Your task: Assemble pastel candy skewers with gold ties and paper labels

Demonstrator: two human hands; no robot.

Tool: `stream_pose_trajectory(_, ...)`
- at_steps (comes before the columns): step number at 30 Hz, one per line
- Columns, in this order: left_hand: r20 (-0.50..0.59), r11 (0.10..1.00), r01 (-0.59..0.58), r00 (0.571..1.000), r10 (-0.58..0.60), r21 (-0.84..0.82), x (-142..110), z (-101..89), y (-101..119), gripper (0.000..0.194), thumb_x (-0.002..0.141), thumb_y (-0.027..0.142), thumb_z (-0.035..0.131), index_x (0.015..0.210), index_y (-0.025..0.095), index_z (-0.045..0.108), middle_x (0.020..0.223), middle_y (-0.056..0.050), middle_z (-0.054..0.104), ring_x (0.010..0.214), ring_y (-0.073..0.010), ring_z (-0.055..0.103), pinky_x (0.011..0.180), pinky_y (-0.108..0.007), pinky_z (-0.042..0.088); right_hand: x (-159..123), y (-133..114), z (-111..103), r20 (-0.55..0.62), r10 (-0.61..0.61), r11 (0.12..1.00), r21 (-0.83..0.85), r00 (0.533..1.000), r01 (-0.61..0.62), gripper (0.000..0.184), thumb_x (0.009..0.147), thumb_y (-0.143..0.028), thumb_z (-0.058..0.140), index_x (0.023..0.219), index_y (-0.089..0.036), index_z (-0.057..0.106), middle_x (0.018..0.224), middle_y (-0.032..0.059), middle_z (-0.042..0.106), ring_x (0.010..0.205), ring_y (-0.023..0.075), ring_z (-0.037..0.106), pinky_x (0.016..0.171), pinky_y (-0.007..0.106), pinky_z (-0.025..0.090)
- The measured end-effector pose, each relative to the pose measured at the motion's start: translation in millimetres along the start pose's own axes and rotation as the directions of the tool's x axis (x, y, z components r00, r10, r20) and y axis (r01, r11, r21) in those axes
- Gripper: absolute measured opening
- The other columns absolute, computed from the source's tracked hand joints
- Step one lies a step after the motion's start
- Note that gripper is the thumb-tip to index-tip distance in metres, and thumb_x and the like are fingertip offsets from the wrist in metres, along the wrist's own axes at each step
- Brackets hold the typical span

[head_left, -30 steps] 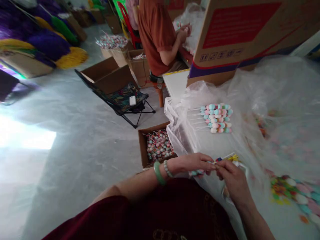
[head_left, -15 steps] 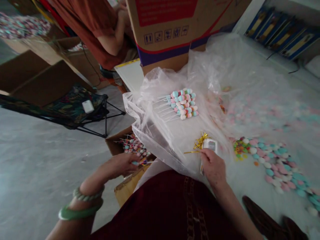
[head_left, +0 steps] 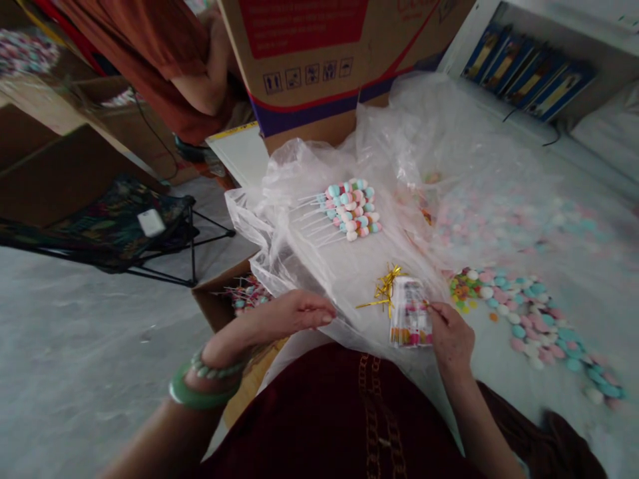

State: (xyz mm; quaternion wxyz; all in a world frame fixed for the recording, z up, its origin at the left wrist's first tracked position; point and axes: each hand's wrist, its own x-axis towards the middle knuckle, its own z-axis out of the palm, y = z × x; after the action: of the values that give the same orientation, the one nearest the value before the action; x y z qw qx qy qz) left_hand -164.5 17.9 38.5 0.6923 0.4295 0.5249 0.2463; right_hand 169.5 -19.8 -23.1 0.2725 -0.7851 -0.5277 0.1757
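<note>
Upon the clear plastic sheeting [head_left: 309,266], a cellophane packet [head_left: 410,314] of light, crushable make, judged best taken by its sides, is gripped at its edge by the closed fingers of the right hand [head_left: 452,342], the left hand [head_left: 294,316] being held open and empty nearby, with gold twist ties [head_left: 385,287] just beside the packet.

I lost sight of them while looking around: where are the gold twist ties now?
In the head view, the gold twist ties lie between the person's hands, directly left of the clear packet, which is beside the right hand.
</note>
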Motion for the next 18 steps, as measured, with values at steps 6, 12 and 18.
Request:
stream_pose_trajectory(6,0.270,0.986,-0.034,0.960,0.077,-0.161,35.7,79.1,6.5,0.031,0.072,0.038,0.065,0.095,0.017,0.069,0.085,-0.005,0.065,0.065,-0.0110,0.053,0.061,-0.023,0.039,-2.1,-34.9,-5.0,0.035,0.234,0.761,0.616,0.972,-0.205,0.017,0.069,-0.035,0.065,0.073,-0.018,0.062,0.058,-0.0042,0.052,0.054,0.0125,0.046,0.053,0.024,0.037)
stream_pose_trajectory(12,0.181,0.877,0.035,0.982,0.060,-0.479,54.1,103.4,-8.6,0.030,0.065,0.038,0.071,0.079,0.012,0.067,0.069,-0.001,0.060,0.060,-0.0094,0.051,0.061,-0.023,0.040,-4.6,-106.2,30.2,0.309,-0.012,0.779,0.599,0.951,-0.185,0.017,0.075,-0.035,0.059,0.067,-0.020,0.060,0.059,-0.0041,0.054,0.057,0.0133,0.047,0.055,0.025,0.039)
stream_pose_trajectory(18,-0.243,0.821,-0.143,0.970,0.006,-0.553,50.5,54.4,-19.5,0.027,0.060,0.035,0.075,0.063,0.010,0.065,0.060,-0.002,0.060,0.056,-0.0099,0.050,0.059,-0.023,0.040,11.3,-148.2,70.2,0.511,-0.249,0.819,0.564,0.823,-0.103,0.023,0.080,-0.037,0.051,0.067,-0.021,0.059,0.049,-0.0061,0.049,0.048,0.0115,0.045,0.050,0.024,0.035)
